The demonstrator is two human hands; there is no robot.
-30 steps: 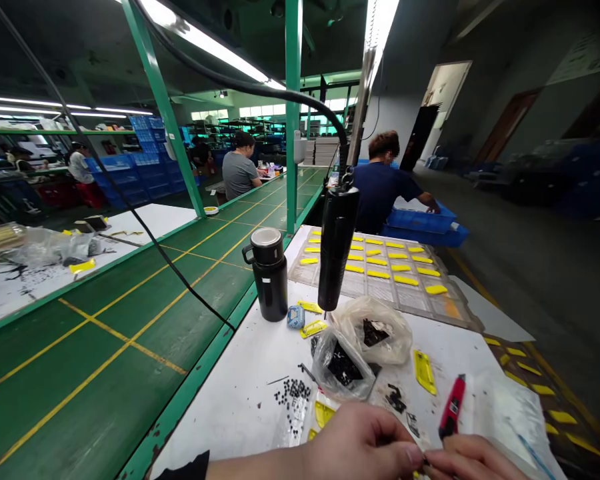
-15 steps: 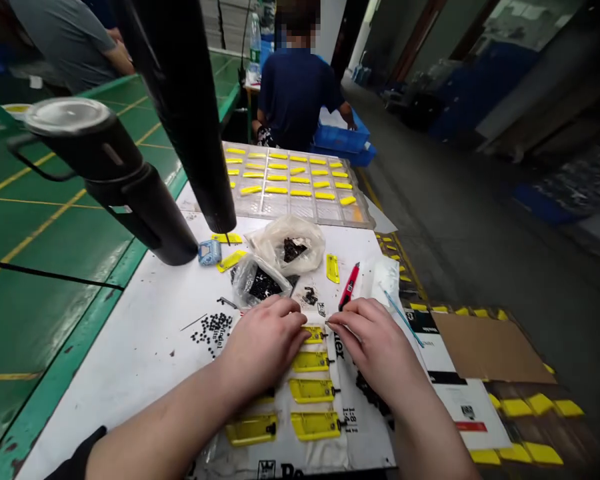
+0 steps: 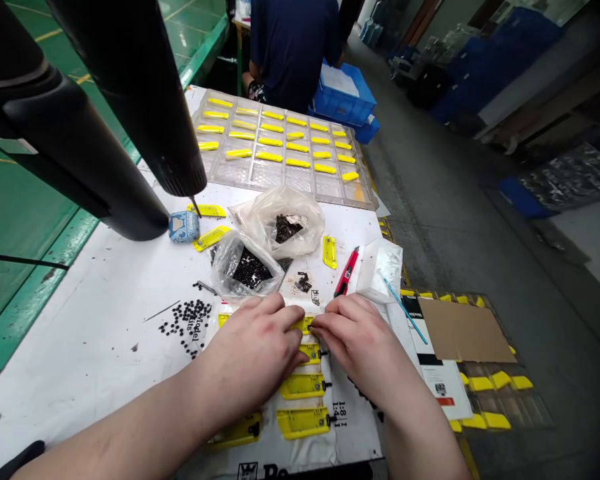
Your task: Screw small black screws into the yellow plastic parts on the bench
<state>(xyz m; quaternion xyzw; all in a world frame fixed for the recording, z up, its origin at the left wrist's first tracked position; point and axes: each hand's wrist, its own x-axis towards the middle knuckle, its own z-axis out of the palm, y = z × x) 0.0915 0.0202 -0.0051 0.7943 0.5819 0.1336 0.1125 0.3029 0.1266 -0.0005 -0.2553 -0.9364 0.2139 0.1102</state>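
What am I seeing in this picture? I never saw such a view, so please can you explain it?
The picture comes from a camera worn on a person's head, looking down at their own bare hands. The left hand and right hand meet over a small yellow plastic piece on a white-covered workbench; whether they grip it is hard to tell. Nearby lie a clear plastic bag of small black parts, a red utility knife and a clear tray of yellow plastic strips.

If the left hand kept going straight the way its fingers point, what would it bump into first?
The left hand would probably meet the small flat yellow plastic piece right at its fingertips. Just past that is the right hand, though depth is hard to judge from here.
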